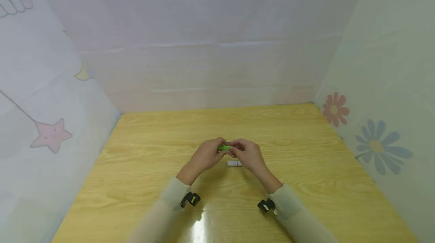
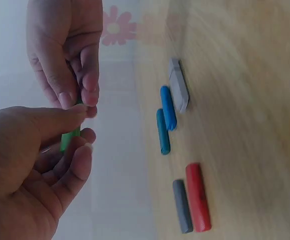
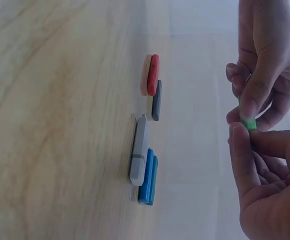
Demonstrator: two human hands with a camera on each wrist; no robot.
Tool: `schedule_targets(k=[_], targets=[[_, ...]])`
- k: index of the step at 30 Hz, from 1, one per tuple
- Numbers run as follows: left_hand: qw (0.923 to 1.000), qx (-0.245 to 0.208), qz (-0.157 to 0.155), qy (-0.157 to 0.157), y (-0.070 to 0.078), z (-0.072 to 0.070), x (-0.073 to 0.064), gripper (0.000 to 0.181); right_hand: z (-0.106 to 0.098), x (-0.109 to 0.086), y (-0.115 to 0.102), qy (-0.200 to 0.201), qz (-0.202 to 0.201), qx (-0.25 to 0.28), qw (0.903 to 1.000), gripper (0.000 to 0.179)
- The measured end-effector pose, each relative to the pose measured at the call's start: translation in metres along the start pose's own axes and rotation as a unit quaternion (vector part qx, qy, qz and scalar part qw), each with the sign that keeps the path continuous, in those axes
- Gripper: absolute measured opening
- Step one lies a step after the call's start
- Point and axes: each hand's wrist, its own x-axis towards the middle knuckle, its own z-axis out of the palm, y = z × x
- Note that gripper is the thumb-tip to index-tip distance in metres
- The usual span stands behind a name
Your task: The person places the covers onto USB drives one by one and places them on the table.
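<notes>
Both hands meet over the middle of the table in the head view, each pinching a small bright green stick (image 2: pixel 69 140). My left hand (image 1: pixel 206 155) holds one end between thumb and fingers. At the other end, my right hand (image 1: pixel 250 157) grips it with thumb and fingertips. Fingers hide much of the green stick (image 3: pixel 249 123). Below the hands lies a pale grey-white, flat bar with a seam across it (image 1: pixel 233 163), tapered at one end. Beside this bar rest a blue stick (image 2: pixel 168 108) and a teal stick (image 2: pixel 163 134), side by side.
A red stick (image 2: pixel 198 198) and a dark grey stick (image 2: pixel 182 206) lie together a short way from the blue pair. The wood-grain table (image 1: pixel 153 133) is bounded by a back sheet (image 1: pixel 217 73) and printed side sheets.
</notes>
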Motion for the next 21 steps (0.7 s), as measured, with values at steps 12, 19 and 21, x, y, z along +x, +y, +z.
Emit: schedule_targets(k=[12, 19, 21], targets=[[0.9941, 0.086, -0.041, -0.053, -0.053, -0.019, 0.023, 0.023, -0.017, 0.004, 0.0, -0.011, 0.024, -0.04, 0.9989, 0.043], [0.9895, 0.098, -0.072, -0.078, -0.082, -0.008, 0.035, 0.023, -0.04, -0.008, 0.014, 0.019, 0.031, -0.057, 0.9977, 0.039], [0.9886, 0.095, -0.082, -0.083, -0.087, -0.002, 0.038, 0.023, -0.046, -0.012, 0.018, 0.023, 0.036, -0.062, 0.9971, 0.039]])
